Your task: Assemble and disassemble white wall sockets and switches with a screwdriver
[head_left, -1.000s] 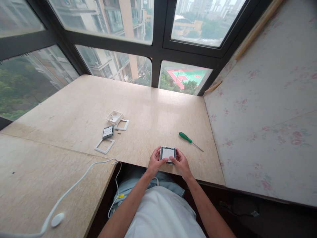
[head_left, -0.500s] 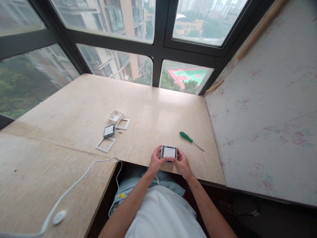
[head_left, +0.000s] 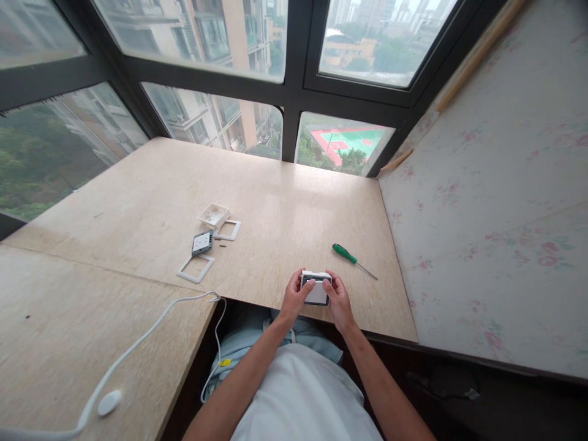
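Observation:
Between my two hands, at the front edge of the table, is a wall switch (head_left: 316, 295) with a white face and a dark grey border, set in a white box. My left hand (head_left: 294, 295) grips its left side, the thumb lying on the upper part of the face. On the right side, my right hand (head_left: 339, 298) holds it the same way, thumb on top. The switch tilts so that its white upper edge shows. Fingers behind and under it are hidden.
A green-handled screwdriver (head_left: 345, 252) lies to the right. Left of centre are a white back box (head_left: 214, 215), a socket module (head_left: 202, 242), two white frames (head_left: 209, 262) (head_left: 237, 230) and small screws (head_left: 222, 246). A white cable (head_left: 138, 343) runs across the left section beside a white disc (head_left: 109, 403).
My thumbs have moved from the lower edge of the switch up to the upper part of its face. The switch has tilted, showing more of its white top edge.

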The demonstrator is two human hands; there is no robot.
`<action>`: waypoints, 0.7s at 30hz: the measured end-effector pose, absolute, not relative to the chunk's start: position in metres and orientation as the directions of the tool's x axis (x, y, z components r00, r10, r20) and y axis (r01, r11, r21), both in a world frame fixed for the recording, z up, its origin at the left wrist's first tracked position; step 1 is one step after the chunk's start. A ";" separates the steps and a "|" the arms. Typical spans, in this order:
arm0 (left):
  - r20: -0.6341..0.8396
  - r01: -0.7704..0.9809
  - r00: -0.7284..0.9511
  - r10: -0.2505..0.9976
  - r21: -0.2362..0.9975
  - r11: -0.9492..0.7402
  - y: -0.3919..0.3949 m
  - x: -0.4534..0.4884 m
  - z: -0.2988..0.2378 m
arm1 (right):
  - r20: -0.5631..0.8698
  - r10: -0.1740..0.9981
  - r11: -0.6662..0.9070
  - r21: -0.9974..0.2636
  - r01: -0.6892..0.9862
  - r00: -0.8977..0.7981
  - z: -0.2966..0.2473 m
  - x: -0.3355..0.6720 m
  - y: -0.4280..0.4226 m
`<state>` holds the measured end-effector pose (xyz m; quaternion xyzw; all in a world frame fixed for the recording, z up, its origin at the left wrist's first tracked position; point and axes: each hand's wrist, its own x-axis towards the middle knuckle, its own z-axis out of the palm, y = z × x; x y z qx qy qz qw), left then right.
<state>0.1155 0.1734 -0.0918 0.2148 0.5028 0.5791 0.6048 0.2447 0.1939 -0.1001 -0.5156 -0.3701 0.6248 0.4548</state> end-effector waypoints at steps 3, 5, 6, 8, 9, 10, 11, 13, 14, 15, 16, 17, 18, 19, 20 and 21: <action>-0.347 -0.479 -0.182 0.920 0.848 0.226 0.172 0.116 -0.093 | -0.301 0.953 -0.303 -0.934 -0.189 -0.040 -0.098 0.244 0.193; -0.341 -0.461 -0.190 0.921 0.859 0.223 0.171 0.116 -0.095 | -0.298 0.954 -0.299 -0.937 -0.181 -0.028 -0.098 0.243 0.192; -0.339 -0.453 -0.195 0.920 0.864 0.222 0.171 0.116 -0.096 | -0.298 0.954 -0.298 -0.938 -0.176 -0.025 -0.099 0.243 0.192; -0.339 -0.444 -0.198 0.920 0.868 0.224 0.171 0.116 -0.098 | -0.299 0.954 -0.299 -0.939 -0.167 -0.026 -0.101 0.243 0.192; -0.342 -0.443 -0.194 0.920 0.867 0.229 0.171 0.116 -0.098 | -0.303 0.953 -0.304 -0.938 -0.165 -0.029 -0.102 0.244 0.192; -0.349 -0.443 -0.188 0.918 0.865 0.238 0.172 0.115 -0.098 | -0.308 0.951 -0.309 -0.936 -0.167 -0.033 -0.103 0.244 0.192; -0.360 -0.440 -0.182 0.915 0.862 0.252 0.172 0.115 -0.098 | -0.314 0.949 -0.316 -0.933 -0.173 -0.041 -0.104 0.245 0.192; -0.386 -0.425 -0.176 0.905 0.860 0.284 0.174 0.112 -0.095 | -0.319 0.944 -0.329 -0.924 -0.197 -0.081 -0.106 0.248 0.192; -0.398 -0.414 -0.177 0.900 0.860 0.299 0.175 0.111 -0.093 | -0.317 0.942 -0.334 -0.919 -0.211 -0.110 -0.106 0.249 0.192; -0.407 -0.403 -0.181 0.895 0.861 0.310 0.175 0.109 -0.091 | -0.315 0.939 -0.340 -0.914 -0.221 -0.142 -0.106 0.251 0.191; -0.414 -0.395 -0.186 0.891 0.862 0.318 0.176 0.108 -0.088 | -0.313 0.934 -0.346 -0.910 -0.226 -0.172 -0.106 0.252 0.191; -0.419 -0.391 -0.191 0.888 0.862 0.323 0.176 0.107 -0.087 | -0.314 0.929 -0.355 -0.907 -0.226 -0.197 -0.106 0.253 0.191; -0.424 -0.392 -0.197 0.884 0.860 0.326 0.176 0.106 -0.085 | -0.319 0.924 -0.363 -0.905 -0.222 -0.212 -0.106 0.254 0.191; -0.429 -0.397 -0.201 0.880 0.858 0.328 0.176 0.106 -0.084 | -0.327 0.919 -0.372 -0.902 -0.217 -0.220 -0.106 0.254 0.191; -0.434 -0.406 -0.204 0.877 0.853 0.328 0.176 0.106 -0.084 | -0.335 0.916 -0.381 -0.900 -0.213 -0.221 -0.105 0.254 0.191; -0.438 -0.418 -0.204 0.875 0.848 0.327 0.176 0.106 -0.084 | -0.343 0.914 -0.387 -0.898 -0.209 -0.218 -0.105 0.254 0.191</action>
